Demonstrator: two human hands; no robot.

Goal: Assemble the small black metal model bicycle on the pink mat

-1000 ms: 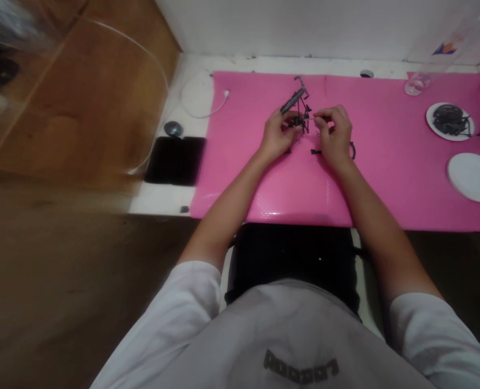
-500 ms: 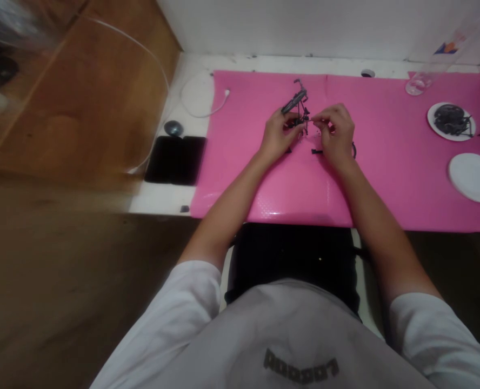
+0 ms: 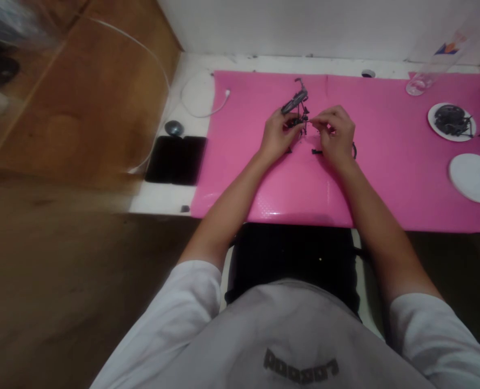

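My left hand (image 3: 278, 135) is closed around the lower part of a dark assembly of thin rods (image 3: 295, 101), which looks like a small model bicycle. A thicker, slanted piece and a bent rod stick up above the fingers. Facing it from the right, my right hand (image 3: 336, 132) pinches thumb and forefinger together at the assembly's right side. What sits in that pinch is too small to make out. A short black part (image 3: 317, 152) lies on the pink mat just below the right hand. Beyond its outer edge shows a curved black part (image 3: 354, 151), partly hidden.
On the pink mat (image 3: 394, 178), a white plate (image 3: 432, 125) of dark parts stands at right, near another white plate (image 3: 473, 178). Behind them leans a clear plastic tube (image 3: 434, 67). Left of the mat are black flat objects (image 3: 175, 160), a dark round object (image 3: 174, 128) and a white cable (image 3: 201, 115).
Very little differs. The fingertips of my right hand have edged slightly left towards the dark assembly, while my left hand keeps its hold in the same place.
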